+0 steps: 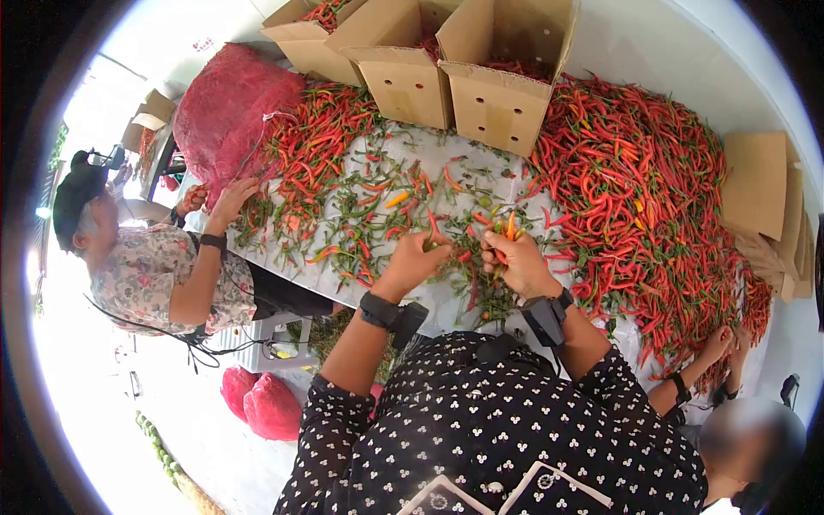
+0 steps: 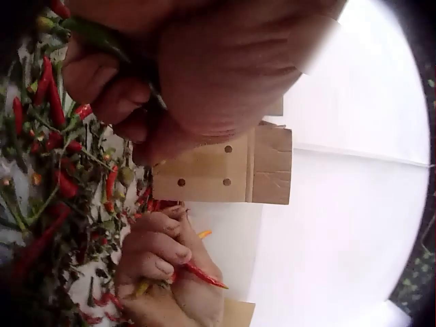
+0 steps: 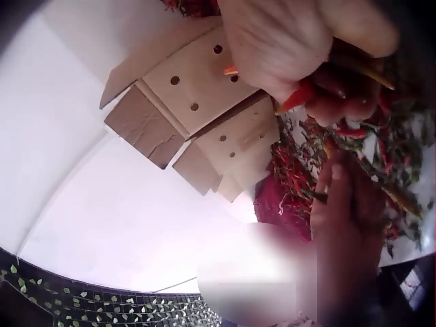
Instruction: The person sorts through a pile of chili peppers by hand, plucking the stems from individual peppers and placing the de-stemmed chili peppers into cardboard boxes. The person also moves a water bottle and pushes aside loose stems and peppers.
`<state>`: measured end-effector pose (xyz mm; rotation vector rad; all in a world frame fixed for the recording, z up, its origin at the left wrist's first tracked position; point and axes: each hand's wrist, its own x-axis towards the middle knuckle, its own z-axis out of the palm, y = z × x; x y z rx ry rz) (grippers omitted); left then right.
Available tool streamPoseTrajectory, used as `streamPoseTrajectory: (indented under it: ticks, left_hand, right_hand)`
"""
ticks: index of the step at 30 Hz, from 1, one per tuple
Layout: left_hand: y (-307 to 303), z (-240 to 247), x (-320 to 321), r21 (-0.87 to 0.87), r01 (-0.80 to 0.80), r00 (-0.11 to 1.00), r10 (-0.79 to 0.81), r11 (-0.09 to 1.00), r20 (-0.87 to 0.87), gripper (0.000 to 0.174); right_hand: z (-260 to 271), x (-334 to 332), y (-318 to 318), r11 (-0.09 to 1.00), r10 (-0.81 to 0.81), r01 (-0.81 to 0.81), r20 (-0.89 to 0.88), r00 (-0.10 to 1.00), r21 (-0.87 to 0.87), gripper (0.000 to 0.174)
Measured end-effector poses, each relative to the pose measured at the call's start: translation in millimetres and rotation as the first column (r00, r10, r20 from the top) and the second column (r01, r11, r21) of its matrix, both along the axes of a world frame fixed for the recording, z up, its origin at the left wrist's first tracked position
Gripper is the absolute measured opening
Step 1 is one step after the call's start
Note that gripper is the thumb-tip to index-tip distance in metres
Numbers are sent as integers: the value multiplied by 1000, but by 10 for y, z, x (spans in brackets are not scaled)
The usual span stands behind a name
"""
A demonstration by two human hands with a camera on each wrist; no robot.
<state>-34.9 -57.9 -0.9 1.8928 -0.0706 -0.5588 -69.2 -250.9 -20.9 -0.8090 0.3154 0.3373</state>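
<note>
In the head view the left hand (image 1: 420,262) pinches a chilli (image 1: 433,222) between thumb and fingers. In the left wrist view its curled fingers lie around a green chilli (image 2: 99,37). Beside it, the right hand (image 1: 522,263) grips several chillies, with an orange one (image 1: 511,225) sticking up. The left wrist view shows a red chilli (image 2: 204,275) jutting from the right hand (image 2: 160,266). The two hands are apart, above scattered chillies and green stems (image 1: 360,215) on a pale table surface.
A large heap of red chillies (image 1: 635,197) lies to the right. Cardboard boxes (image 1: 493,107) stand along the back, beside a red net sack (image 1: 227,112). One person (image 1: 154,266) works at the left, another person's forearms (image 1: 699,369) reach in at the lower right.
</note>
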Motion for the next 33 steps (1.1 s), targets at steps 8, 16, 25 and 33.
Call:
streamPoseTrajectory:
  ticks: [8,16,25,33]
  left_hand:
    - [-168,-171,-325,597,413,692,-664,687,285,29]
    - [-100,-510,-265,434,417,689,-589,799,422,26]
    - [92,64,-17,-304,-42,994,8,952,-112,20]
    - [-64,161,-148,-241,117,988,-89,963,123,14]
  right_hand:
    - [255,121,-305,978,-28,50,112,993,-200,15]
    - [1710,1337,-479,650,-91,657,820,566,-381,18]
    - [1350,931,-169,443,199,558,683,703,-702,19]
    - [207,85,87,919,221,-197,33,975,-342,16]
